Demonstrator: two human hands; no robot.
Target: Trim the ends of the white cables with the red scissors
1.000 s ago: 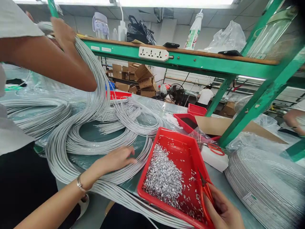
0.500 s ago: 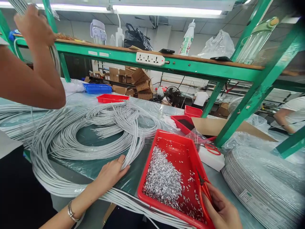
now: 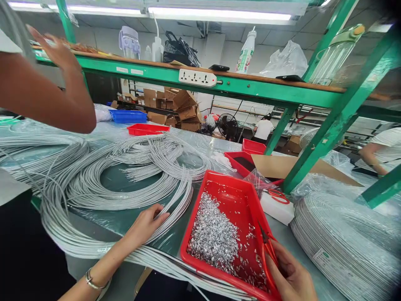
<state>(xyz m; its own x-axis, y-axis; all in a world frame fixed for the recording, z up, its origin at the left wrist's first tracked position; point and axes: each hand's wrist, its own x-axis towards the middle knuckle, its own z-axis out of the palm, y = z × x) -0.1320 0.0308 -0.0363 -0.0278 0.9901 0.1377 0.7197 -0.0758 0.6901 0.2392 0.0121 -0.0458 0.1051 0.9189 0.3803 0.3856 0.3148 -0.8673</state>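
Left hand (image 3: 146, 223) half-curled against grey cables (image 3: 181, 205) near tabletop's (image 3: 171, 244) front edge; cannot tell if gripping. Right hand (image 3: 291, 271) closed around red-handled scissors (image 3: 265, 238), blades at red tray's (image 3: 233, 200) right wall.

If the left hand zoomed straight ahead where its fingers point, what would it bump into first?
Most likely the grey cables right by its fingertips. The left hand looks about touching them, though depth is hard to judge here.
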